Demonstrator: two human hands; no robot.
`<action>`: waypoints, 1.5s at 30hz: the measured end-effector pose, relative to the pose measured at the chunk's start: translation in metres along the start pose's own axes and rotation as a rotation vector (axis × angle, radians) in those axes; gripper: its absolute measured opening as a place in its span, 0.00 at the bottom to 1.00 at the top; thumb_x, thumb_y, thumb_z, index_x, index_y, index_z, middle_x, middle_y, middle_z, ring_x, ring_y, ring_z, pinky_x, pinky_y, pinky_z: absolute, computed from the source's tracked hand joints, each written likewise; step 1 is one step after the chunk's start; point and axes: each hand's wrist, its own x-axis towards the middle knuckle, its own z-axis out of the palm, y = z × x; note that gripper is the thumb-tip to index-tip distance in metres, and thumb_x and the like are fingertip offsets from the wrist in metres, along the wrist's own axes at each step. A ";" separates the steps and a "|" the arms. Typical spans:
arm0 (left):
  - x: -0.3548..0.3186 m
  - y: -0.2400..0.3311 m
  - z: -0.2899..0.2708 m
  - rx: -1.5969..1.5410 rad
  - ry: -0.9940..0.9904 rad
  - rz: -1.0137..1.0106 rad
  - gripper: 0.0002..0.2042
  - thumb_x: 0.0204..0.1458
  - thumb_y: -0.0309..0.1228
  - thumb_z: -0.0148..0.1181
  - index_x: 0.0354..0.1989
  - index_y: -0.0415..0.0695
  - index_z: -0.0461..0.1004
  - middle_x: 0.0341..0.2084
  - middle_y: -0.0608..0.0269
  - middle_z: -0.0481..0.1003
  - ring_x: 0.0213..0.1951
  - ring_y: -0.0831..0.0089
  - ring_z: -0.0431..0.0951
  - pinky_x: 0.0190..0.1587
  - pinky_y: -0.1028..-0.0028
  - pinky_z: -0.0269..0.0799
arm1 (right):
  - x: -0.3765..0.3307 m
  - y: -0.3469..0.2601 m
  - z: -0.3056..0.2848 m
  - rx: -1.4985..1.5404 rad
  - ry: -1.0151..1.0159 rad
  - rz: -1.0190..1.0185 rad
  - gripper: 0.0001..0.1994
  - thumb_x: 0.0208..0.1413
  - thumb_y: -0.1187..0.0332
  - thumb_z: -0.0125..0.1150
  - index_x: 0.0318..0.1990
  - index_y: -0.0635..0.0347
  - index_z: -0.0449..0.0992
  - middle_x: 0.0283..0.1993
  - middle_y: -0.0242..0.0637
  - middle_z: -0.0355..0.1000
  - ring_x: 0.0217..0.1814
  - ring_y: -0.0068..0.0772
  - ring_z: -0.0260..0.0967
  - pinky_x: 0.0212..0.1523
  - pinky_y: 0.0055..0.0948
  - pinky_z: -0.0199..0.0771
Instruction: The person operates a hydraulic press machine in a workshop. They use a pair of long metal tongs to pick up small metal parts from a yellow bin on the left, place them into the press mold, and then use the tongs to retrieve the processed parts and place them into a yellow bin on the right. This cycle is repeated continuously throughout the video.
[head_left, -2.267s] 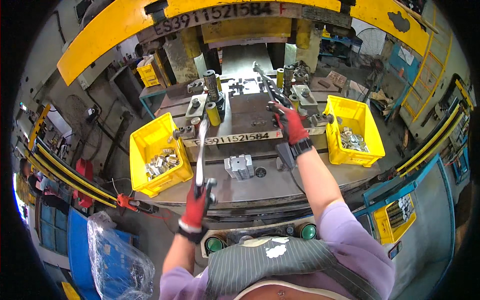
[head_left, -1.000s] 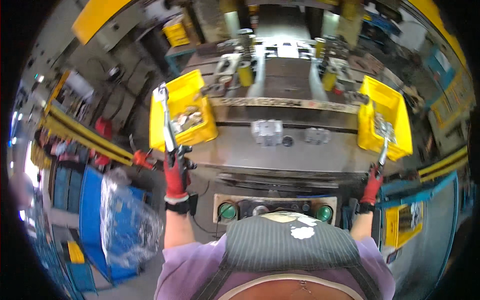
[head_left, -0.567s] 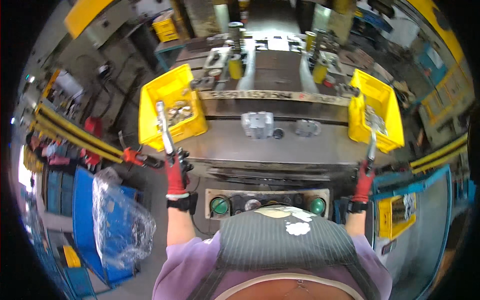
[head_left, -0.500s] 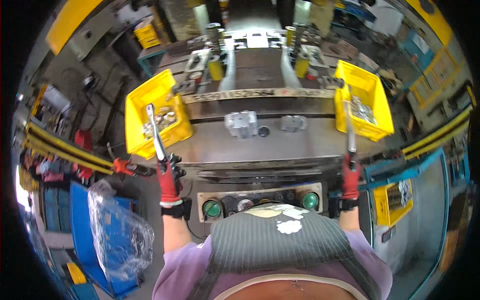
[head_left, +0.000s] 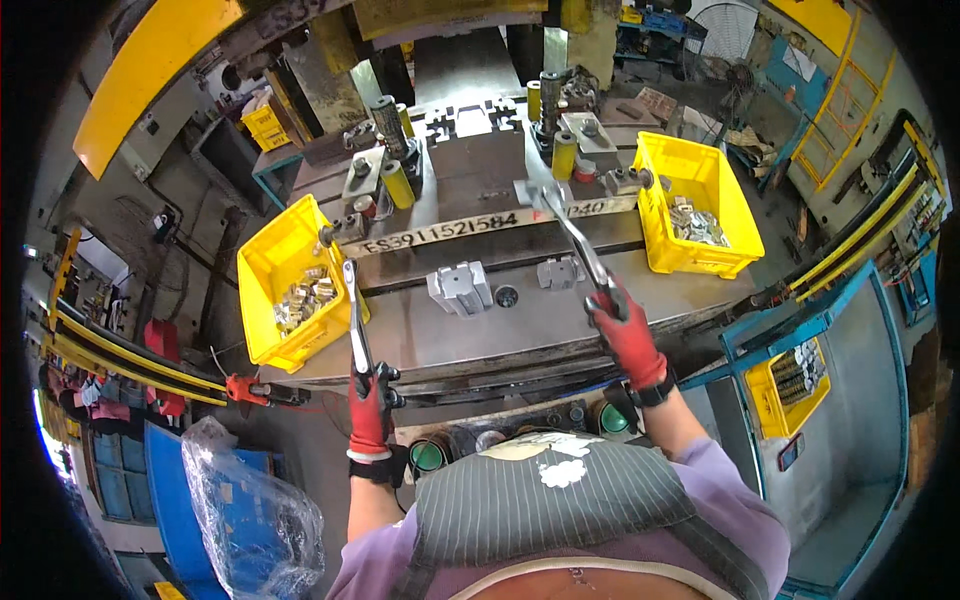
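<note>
My left hand [head_left: 370,408], in a red and black glove, is closed round a pair of long metal tongs [head_left: 357,315]. Their tip rises beside the near right wall of the left yellow bin [head_left: 265,335], where small metal parts [head_left: 305,298] lie. My right hand [head_left: 626,335], gloved alike, grips a second pair of metal tongs [head_left: 582,245] slanting up and left. At their tip, over the front of the press die [head_left: 470,170], is a blurred greyish piece [head_left: 535,194]. The right yellow bin [head_left: 700,262] also contains small metal parts [head_left: 697,224].
Two ribbed metal blocks [head_left: 461,289] [head_left: 560,272] and a small dark round piece [head_left: 507,296] sit on the press bed. Die guide posts [head_left: 388,125] stand behind. Below the bed edge is a control panel with green buttons [head_left: 428,455]. A blue-framed cart [head_left: 840,460] stands at right.
My right hand has swung left from the right bin, taking its tongs over the die front. My left hand has shifted right and down, its tongs now out of the left bin. The view has turned.
</note>
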 end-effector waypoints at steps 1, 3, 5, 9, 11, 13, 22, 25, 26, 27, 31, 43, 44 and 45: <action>-0.001 0.002 -0.001 -0.025 0.003 -0.001 0.07 0.51 0.31 0.51 0.37 0.43 0.65 0.20 0.64 0.70 0.12 0.83 0.63 0.13 0.81 0.63 | 0.018 -0.014 0.007 0.016 -0.001 -0.046 0.27 0.47 0.66 0.59 0.55 0.56 0.60 0.30 0.34 0.72 0.32 0.22 0.67 0.36 0.24 0.67; -0.001 0.006 0.004 -0.051 -0.004 0.003 0.07 0.51 0.31 0.51 0.37 0.43 0.65 0.20 0.64 0.70 0.12 0.83 0.63 0.13 0.81 0.63 | 0.061 -0.033 0.026 -0.079 0.028 -0.212 0.25 0.47 0.64 0.57 0.54 0.56 0.61 0.30 0.38 0.71 0.31 0.32 0.69 0.34 0.27 0.67; -0.002 0.009 0.007 -0.048 -0.007 0.019 0.07 0.51 0.31 0.51 0.36 0.43 0.65 0.20 0.64 0.69 0.12 0.83 0.63 0.13 0.81 0.63 | 0.103 -0.056 0.050 -0.203 0.040 -0.297 0.22 0.47 0.64 0.55 0.52 0.54 0.62 0.30 0.41 0.71 0.33 0.43 0.69 0.34 0.34 0.68; 0.001 -0.002 0.005 -0.073 -0.042 0.008 0.12 0.51 0.26 0.51 0.45 0.43 0.64 0.22 0.64 0.70 0.14 0.84 0.64 0.14 0.83 0.60 | 0.177 -0.079 0.093 -0.496 0.056 -0.283 0.24 0.46 0.61 0.54 0.50 0.61 0.62 0.32 0.47 0.71 0.36 0.48 0.69 0.37 0.41 0.67; -0.002 -0.007 0.000 -0.105 -0.019 0.010 0.15 0.51 0.25 0.51 0.49 0.44 0.62 0.22 0.65 0.70 0.14 0.84 0.64 0.14 0.83 0.61 | 0.193 -0.085 0.106 -0.628 0.017 -0.216 0.25 0.46 0.60 0.54 0.50 0.64 0.62 0.35 0.50 0.71 0.39 0.48 0.69 0.39 0.41 0.68; -0.004 -0.009 -0.003 -0.116 -0.011 0.013 0.17 0.51 0.25 0.51 0.50 0.44 0.61 0.22 0.65 0.70 0.14 0.84 0.64 0.14 0.83 0.62 | 0.201 -0.087 0.114 -0.691 -0.072 -0.135 0.26 0.45 0.59 0.54 0.50 0.67 0.61 0.37 0.52 0.70 0.41 0.48 0.68 0.42 0.40 0.68; -0.014 -0.021 -0.013 -0.121 0.038 -0.047 0.11 0.52 0.25 0.48 0.44 0.42 0.63 0.23 0.63 0.70 0.13 0.81 0.64 0.14 0.79 0.64 | 0.224 -0.042 0.106 0.557 -0.338 0.166 0.16 0.51 0.52 0.51 0.36 0.56 0.71 0.20 0.25 0.63 0.20 0.19 0.59 0.18 0.22 0.61; -0.009 -0.024 -0.012 -0.076 0.026 -0.025 0.07 0.52 0.29 0.50 0.37 0.42 0.65 0.23 0.62 0.72 0.13 0.80 0.65 0.14 0.78 0.65 | 0.239 -0.038 0.111 0.644 -0.327 0.395 0.12 0.55 0.58 0.49 0.38 0.56 0.70 0.27 0.28 0.68 0.22 0.16 0.64 0.18 0.15 0.61; -0.008 -0.021 -0.010 -0.068 0.016 -0.021 0.08 0.51 0.28 0.50 0.39 0.42 0.65 0.23 0.63 0.71 0.14 0.81 0.65 0.15 0.79 0.64 | 0.240 -0.038 0.114 0.674 -0.305 0.350 0.13 0.55 0.56 0.48 0.37 0.55 0.71 0.27 0.27 0.67 0.22 0.17 0.63 0.19 0.17 0.61; -0.007 -0.017 -0.007 -0.060 0.005 -0.016 0.09 0.51 0.27 0.50 0.40 0.42 0.65 0.23 0.65 0.70 0.15 0.82 0.65 0.16 0.80 0.64 | 0.241 -0.037 0.116 0.703 -0.280 0.304 0.14 0.55 0.55 0.46 0.37 0.54 0.71 0.27 0.27 0.66 0.22 0.18 0.62 0.20 0.19 0.61; 0.002 -0.031 -0.013 -0.016 0.055 0.046 0.13 0.48 0.22 0.53 0.43 0.41 0.66 0.24 0.70 0.67 0.22 0.86 0.63 0.22 0.84 0.62 | 0.233 -0.017 0.098 0.557 -0.267 0.078 0.13 0.55 0.57 0.44 0.38 0.53 0.71 0.27 0.27 0.66 0.23 0.18 0.62 0.23 0.20 0.61; -0.089 -0.133 -0.166 0.281 0.388 -0.131 0.17 0.40 0.22 0.59 0.41 0.41 0.66 0.29 0.62 0.72 0.21 0.73 0.71 0.19 0.75 0.69 | -0.105 0.116 -0.062 0.203 0.292 0.357 0.18 0.44 0.73 0.59 0.45 0.64 0.67 0.39 0.35 0.69 0.40 0.25 0.64 0.41 0.25 0.65; -0.100 -0.116 -0.139 0.121 0.379 -0.329 0.17 0.40 0.25 0.60 0.41 0.43 0.67 0.28 0.63 0.72 0.23 0.72 0.72 0.19 0.74 0.69 | -0.130 0.132 -0.070 -0.023 0.312 0.361 0.19 0.43 0.73 0.61 0.45 0.64 0.67 0.38 0.36 0.69 0.39 0.26 0.65 0.40 0.25 0.65; -0.106 -0.135 -0.145 0.079 0.377 -0.393 0.16 0.40 0.30 0.63 0.38 0.43 0.68 0.27 0.63 0.71 0.22 0.71 0.72 0.19 0.73 0.68 | -0.150 0.149 -0.079 -0.239 0.322 0.365 0.19 0.41 0.73 0.62 0.44 0.63 0.67 0.38 0.36 0.69 0.38 0.27 0.66 0.39 0.25 0.66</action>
